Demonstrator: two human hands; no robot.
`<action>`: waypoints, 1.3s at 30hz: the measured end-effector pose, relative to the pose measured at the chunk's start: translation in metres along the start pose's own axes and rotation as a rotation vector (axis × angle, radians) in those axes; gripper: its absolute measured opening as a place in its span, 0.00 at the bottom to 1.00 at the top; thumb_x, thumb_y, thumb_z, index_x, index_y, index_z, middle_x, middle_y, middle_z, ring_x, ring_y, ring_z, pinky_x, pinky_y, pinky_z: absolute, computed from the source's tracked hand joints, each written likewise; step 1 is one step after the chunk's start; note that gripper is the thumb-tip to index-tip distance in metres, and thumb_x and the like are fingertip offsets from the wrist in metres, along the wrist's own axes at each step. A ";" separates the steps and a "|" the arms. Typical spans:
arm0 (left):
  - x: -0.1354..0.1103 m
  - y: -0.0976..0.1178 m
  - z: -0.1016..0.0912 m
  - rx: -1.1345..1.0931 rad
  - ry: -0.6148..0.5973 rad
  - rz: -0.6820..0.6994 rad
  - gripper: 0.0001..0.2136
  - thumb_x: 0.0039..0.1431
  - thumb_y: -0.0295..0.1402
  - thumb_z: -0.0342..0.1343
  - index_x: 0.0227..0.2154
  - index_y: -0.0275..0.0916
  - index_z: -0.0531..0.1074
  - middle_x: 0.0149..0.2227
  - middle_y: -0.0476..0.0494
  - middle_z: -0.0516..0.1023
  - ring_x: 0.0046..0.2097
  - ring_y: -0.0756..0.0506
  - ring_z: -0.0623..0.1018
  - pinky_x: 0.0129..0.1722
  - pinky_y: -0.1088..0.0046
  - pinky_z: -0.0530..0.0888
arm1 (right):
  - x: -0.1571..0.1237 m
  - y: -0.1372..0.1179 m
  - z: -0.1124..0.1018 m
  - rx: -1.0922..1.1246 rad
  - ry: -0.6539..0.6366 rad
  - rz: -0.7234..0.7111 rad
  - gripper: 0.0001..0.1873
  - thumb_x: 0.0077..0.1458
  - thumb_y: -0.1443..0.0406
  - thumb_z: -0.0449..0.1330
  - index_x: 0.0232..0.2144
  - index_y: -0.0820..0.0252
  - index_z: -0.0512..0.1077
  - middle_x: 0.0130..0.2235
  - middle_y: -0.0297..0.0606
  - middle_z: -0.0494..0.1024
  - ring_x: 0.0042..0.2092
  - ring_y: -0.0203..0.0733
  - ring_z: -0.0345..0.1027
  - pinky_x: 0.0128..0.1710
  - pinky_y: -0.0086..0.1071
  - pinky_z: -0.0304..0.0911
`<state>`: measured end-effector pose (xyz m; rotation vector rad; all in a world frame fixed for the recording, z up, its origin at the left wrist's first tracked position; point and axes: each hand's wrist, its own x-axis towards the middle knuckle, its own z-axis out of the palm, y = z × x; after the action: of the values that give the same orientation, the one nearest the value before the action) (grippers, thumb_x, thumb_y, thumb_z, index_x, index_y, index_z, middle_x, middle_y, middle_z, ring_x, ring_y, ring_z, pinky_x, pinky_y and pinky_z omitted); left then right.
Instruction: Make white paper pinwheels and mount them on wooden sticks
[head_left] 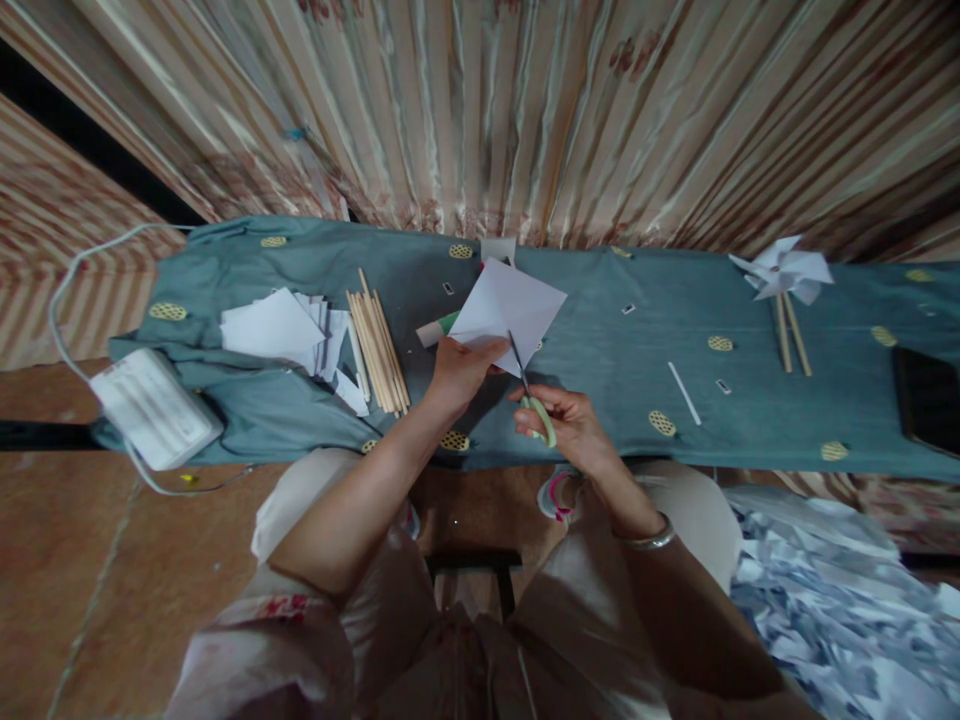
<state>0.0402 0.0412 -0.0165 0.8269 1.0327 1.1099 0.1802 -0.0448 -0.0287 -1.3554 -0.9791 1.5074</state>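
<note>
My left hand [466, 372] pinches the near-left edge of a white square sheet of paper [514, 300], held corner-down above the cloth. In my right hand [564, 420] is a pair of scissors [541, 420] with light green handles. Their blades lie at the sheet's near corner and point in toward its middle. Behind my left hand a tube with a white end and a green part [435, 331] rests on the cloth, partly covered by the paper.
Left on the green cloth [600, 380] lie stacked paper sheets [274, 328], wooden sticks [376, 345] and a white power strip [157, 408]. Rightward are a white strip [684, 393], paper pinwheels [787, 270] on sticks and a black phone [926, 400]. Paper pieces [840, 600] heap below right.
</note>
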 end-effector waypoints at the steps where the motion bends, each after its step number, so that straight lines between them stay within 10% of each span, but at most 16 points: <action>1: 0.000 0.000 0.000 -0.005 -0.001 -0.005 0.08 0.38 0.31 0.68 0.20 0.36 0.73 0.21 0.48 0.76 0.23 0.49 0.73 0.23 0.75 0.71 | 0.000 0.000 0.000 -0.004 -0.002 -0.003 0.24 0.35 0.52 0.75 0.32 0.58 0.77 0.21 0.28 0.71 0.23 0.31 0.64 0.23 0.27 0.62; 39: 0.001 -0.003 -0.001 -0.045 -0.035 -0.037 0.15 0.36 0.36 0.69 0.28 0.37 0.73 0.26 0.48 0.77 0.26 0.48 0.75 0.26 0.72 0.74 | 0.000 0.001 0.001 0.021 0.029 0.030 0.21 0.31 0.55 0.76 0.29 0.57 0.78 0.20 0.27 0.70 0.22 0.31 0.61 0.22 0.28 0.59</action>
<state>0.0401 0.0412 -0.0194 0.7858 0.9870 1.0805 0.1788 -0.0446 -0.0294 -1.3787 -0.9262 1.5128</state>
